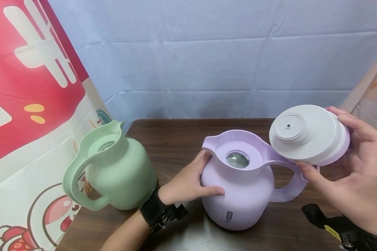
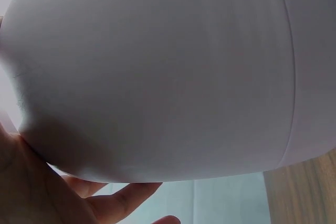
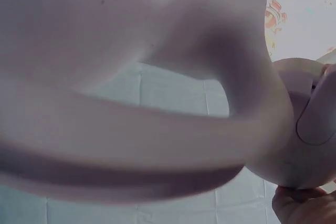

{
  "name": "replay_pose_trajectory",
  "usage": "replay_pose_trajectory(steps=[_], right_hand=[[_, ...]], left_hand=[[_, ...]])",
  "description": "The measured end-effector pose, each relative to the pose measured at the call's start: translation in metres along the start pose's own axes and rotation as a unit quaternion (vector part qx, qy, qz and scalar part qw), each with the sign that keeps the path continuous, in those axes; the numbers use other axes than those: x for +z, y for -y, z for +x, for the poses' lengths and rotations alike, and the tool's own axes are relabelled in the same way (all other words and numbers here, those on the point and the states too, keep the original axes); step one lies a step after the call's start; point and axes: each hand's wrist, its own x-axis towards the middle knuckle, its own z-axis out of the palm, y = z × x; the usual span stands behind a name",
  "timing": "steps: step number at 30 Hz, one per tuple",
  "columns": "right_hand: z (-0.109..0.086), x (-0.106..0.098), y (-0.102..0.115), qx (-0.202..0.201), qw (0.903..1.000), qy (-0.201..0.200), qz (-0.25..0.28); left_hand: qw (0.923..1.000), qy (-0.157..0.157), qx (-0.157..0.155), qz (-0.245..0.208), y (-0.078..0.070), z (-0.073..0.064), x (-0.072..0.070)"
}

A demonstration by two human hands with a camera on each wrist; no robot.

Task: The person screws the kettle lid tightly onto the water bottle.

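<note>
On the dark wooden table stands a lilac vacuum jug (image 1: 238, 205), upright, its round mouth open and a glassy inner liner showing. My left hand (image 1: 191, 177) grips its side below the spout, thumb on the front; other fingers lie partly hidden behind the body (image 2: 157, 77). My right hand (image 1: 361, 164) holds the jug's lid (image 1: 314, 136) by its rim, above and right of the handle. The lid is tilted, with its white underside and small central hole facing left. In the right wrist view, the jug's handle (image 3: 131, 140) crosses in front of the lid (image 3: 294, 166).
A green vacuum jug (image 1: 122, 174) without a lid stands to the left, its handle towards the near left. Behind the table (image 1: 176, 136) hangs a pale blue cloth (image 1: 191, 62). A printed red and white sheet (image 1: 50, 115) hangs at the left.
</note>
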Motion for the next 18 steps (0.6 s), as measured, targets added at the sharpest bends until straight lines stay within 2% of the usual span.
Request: replay_pose_trajectory(steps=[5, 9, 16, 18], right_hand=[[0.002, 0.007, 0.001, -0.014, 0.9986, 0.016, -0.049], [0.005, 0.010, 0.001, -0.022, 0.9976, 0.027, -0.060], [0.009, 0.014, 0.002, -0.035, 0.9860, 0.046, -0.156], [0.010, 0.014, 0.002, -0.040, 0.9863, 0.047, -0.153]], left_hand=[[1.0000, -0.002, -0.003, -0.004, 0.001, 0.000, 0.000], [1.0000, -0.004, -0.002, -0.003, 0.002, 0.000, 0.001], [1.0000, -0.004, 0.001, -0.005, 0.003, 0.001, 0.001], [1.0000, -0.005, 0.003, -0.006, 0.003, 0.001, 0.001]])
